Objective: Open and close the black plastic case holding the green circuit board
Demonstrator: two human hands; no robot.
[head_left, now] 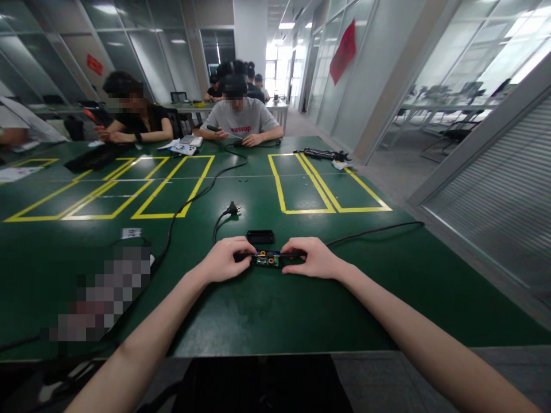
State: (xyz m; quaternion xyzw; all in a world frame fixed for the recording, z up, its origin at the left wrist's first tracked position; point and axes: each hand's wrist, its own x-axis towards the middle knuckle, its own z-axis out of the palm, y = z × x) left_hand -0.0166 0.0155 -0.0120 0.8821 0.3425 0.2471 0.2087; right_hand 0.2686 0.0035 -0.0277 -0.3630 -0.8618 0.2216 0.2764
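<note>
An opened black adapter case (267, 260) with a green circuit board, copper coils and blue wires lies on the green table between my hands. My left hand (231, 259) pinches the black cable at the case's left end. At the right end my right hand (306, 258) has its fingers closed round the other black cable. Just behind the case sits a separate black cover (260, 237). A black power plug (233, 209) on a short cord lies farther back, left of the cover.
The green table (267, 321) has yellow tape rectangles. A pixelated object (107, 292) and a long black cable (172, 229) are at left. A black tool (325, 154) lies at the back right. People sit across the table, one in a grey shirt (253, 115).
</note>
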